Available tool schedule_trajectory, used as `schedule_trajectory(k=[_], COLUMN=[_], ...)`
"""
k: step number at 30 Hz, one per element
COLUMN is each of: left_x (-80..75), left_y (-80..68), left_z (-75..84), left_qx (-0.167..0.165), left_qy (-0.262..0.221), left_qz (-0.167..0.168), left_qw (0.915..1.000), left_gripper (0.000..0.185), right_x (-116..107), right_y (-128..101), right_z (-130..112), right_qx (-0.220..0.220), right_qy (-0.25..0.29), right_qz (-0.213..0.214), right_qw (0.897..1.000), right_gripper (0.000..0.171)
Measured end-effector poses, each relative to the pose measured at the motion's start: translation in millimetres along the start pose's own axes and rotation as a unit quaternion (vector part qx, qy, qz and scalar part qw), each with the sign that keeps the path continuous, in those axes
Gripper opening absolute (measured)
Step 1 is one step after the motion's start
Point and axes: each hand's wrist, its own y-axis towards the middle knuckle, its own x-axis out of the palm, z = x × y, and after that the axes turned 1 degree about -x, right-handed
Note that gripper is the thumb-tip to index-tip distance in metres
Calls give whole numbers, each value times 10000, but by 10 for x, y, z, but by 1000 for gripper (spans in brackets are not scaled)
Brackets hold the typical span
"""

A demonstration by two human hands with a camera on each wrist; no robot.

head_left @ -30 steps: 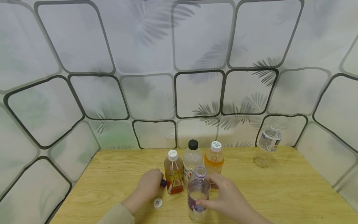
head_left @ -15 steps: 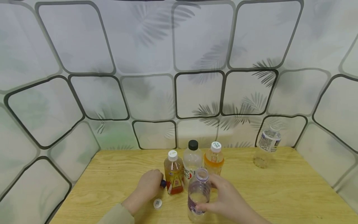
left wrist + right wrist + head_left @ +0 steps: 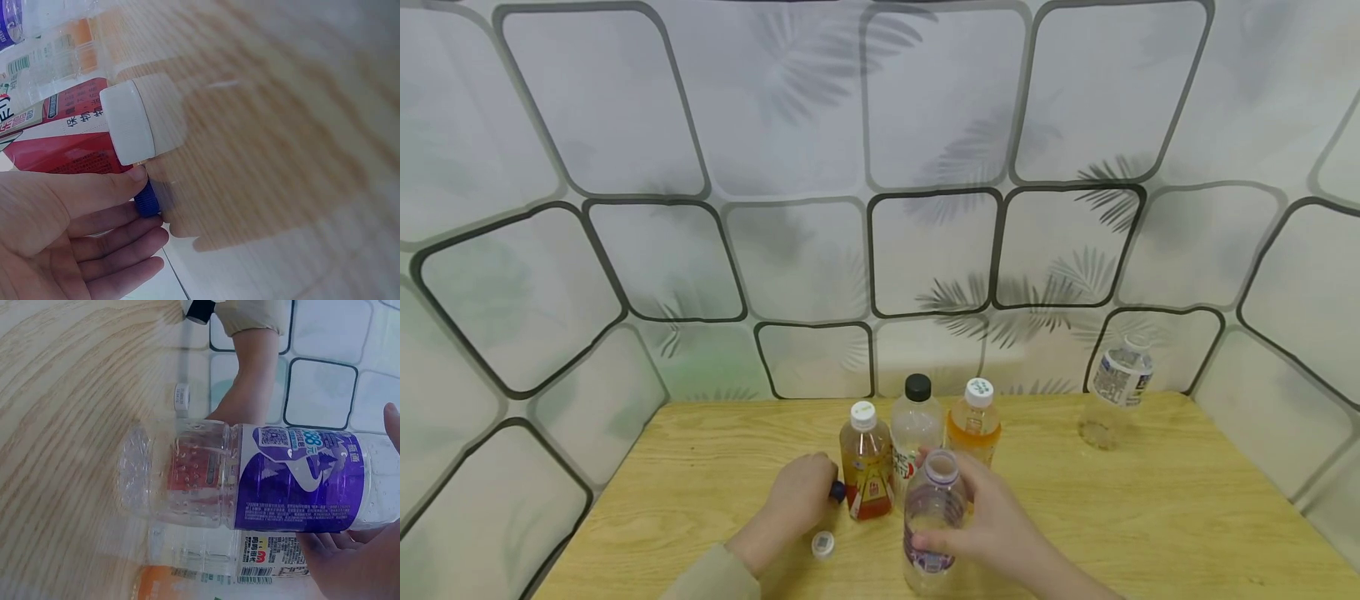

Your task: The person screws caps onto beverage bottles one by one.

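The purple-labelled bottle (image 3: 932, 517) stands uncapped in the lower centre of the head view, and our right hand (image 3: 992, 525) wraps its fingers around the body, probably to keep it steady while the mouth is open. In the right wrist view the same bottle (image 3: 275, 481) fills the middle of the frame and looks nearly empty, with its base just above or on the wooden table (image 3: 1150, 517); we cannot tell which. Our left hand (image 3: 793, 504) rests on the table at the lower left of centre, and its fingers pinch a small blue cap (image 3: 146, 200), which the left wrist view shows at the fingertips in the lower left of that frame. This hand is just beside the brown tea bottle (image 3: 867, 471) with a white lid. A loose white cap (image 3: 823, 544) lies on the table near the wrist. Behind, towards the middle of the frame, a clear bottle with black cap (image 3: 916, 425) and an orange drink bottle (image 3: 974, 425) stand close together. Another clear bottle (image 3: 1116, 392) stands well apart at the right, near the patterned wall (image 3: 775, 167).
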Motion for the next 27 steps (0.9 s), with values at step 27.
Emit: schedule_trajectory(k=[27], left_x=[-62], left_y=[0], left_z=[1], left_qx=[-46], left_qy=[-82], left_qz=[-206], left_qw=[9997], left_gripper=[25], right_x=[130], right_y=[15], right_z=[89], right_qx=[362], right_qy=[1222], right_qz=[-326], right_qw=[9913], right_gripper=[57])
